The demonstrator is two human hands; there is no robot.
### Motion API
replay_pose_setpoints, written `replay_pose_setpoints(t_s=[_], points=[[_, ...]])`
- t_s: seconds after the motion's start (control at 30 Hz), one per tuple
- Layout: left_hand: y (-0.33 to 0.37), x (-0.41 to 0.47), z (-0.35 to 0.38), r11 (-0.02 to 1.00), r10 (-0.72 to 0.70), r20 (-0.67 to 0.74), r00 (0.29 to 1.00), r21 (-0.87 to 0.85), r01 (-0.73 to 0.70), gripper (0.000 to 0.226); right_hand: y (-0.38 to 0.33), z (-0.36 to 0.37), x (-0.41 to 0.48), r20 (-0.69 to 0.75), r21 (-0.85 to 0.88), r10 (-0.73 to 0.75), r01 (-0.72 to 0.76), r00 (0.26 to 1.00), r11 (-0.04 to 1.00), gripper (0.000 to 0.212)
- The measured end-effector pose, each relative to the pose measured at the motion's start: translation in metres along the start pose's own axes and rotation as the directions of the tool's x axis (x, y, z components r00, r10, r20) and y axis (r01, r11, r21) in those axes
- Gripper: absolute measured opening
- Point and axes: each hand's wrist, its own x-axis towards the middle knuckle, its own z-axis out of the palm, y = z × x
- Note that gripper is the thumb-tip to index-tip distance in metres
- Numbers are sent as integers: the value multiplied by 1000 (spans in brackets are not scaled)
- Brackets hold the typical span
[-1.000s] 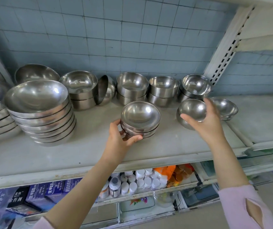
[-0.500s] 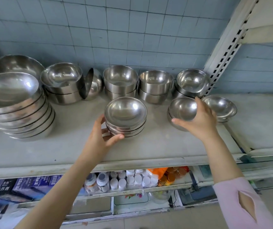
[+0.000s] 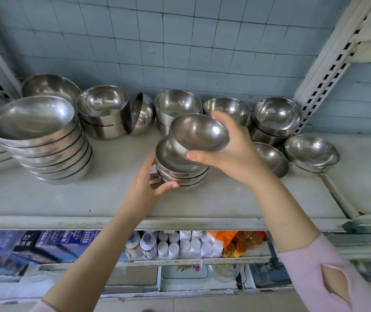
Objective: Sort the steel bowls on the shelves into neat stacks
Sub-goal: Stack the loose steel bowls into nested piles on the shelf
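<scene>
Bowl (image 3: 199, 134) in right hand (image 3: 231, 152), stack (image 3: 180, 170) half-hidden

Small bowl stack (image 3: 181, 170) mid-shelf (image 3: 67, 199); tall stack (image 3: 47, 154) to its left, paired bowls (image 3: 177, 106) behind it, two single bowls (image 3: 310, 152) right, held bowl (image 3: 199, 132) just above it.

held bowl (image 3: 199, 134): small, shiny steel, tilted, just above the stack
stack (image 3: 181, 171): small bowls nested upright, mid-shelf (image 3: 67, 199)
big stack (image 3: 45, 145): wide bowls, left, leaning
</scene>
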Motion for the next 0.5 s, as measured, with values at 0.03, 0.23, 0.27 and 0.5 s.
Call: replay_pose_setpoints(t_s=[0.03, 0.23, 0.27, 0.5], points=[[0, 0, 0, 1000, 6, -1, 1000, 4, -6, 83, -2, 8, 1, 22, -15, -2, 3, 1000, 1000, 107], [-3, 2, 0, 1000, 0, -1, 1000, 25, 0, 80, -4, 30, 3, 74, -119, -60, 68, 995, 991, 104], [-3, 1, 0, 1000, -4, -5, 1000, 24, 4, 80, -4, 31, 3, 70, -129, -67, 76, 995, 989, 104], [-2, 1, 2, 1000, -2, -29, 1000, -6, 2, 80, 5, 12, 7, 102, -122, -77, 90, 992, 988, 116]])
